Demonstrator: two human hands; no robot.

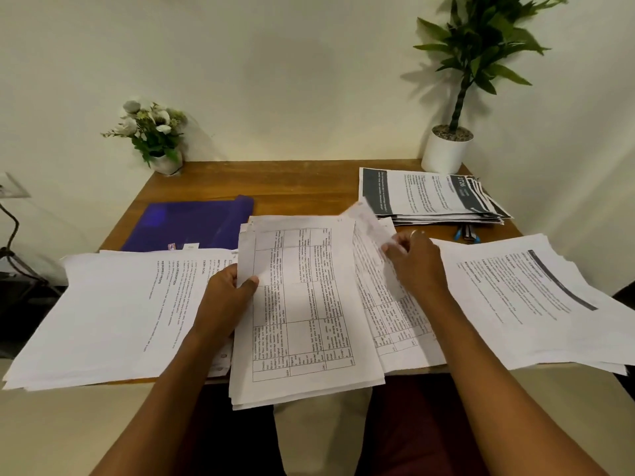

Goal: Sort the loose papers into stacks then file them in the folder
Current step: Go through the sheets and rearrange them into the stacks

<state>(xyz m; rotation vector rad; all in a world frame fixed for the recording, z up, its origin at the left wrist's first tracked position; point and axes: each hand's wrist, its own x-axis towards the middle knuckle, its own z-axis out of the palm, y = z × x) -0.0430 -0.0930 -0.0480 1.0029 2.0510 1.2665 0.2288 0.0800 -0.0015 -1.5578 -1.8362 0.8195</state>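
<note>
A: Your left hand (230, 297) grips the bundle of table-printed sheets (302, 304) by its left edge, thumb on top and fingers curled under. The bundle's near end hangs past the front edge of the worktop (292, 183), toward your lap.

B: Your right hand (415, 259) pinches a loose sheet (372, 226) at the bundle's far right corner. The page is raised and blurred. Neither of your hands is free.

A: I judge you are mid-sort, peeling one page off to see what kind it is. Filing has not begun.

B: The next move calls for matching that page's layout to a stack. More gridded pages, the fanned sheets (395, 324), lie just under your right wrist. The left stack (113, 314) and the right stack (536, 300) carry plain headed text, and the far stack (426, 194) at the back right shows dark banners.

A: Lift the page clear before you carry it, since thin paper is likely to drag its neighbours along. The stacks are ragged, and both side ones overhang the front edge.

B: The blue folder (192, 221) lies flat behind the left stack, with its near edge tucked under those papers. I cannot tell whether it is open. You will probably need to pull it free before anything goes in.
</note>
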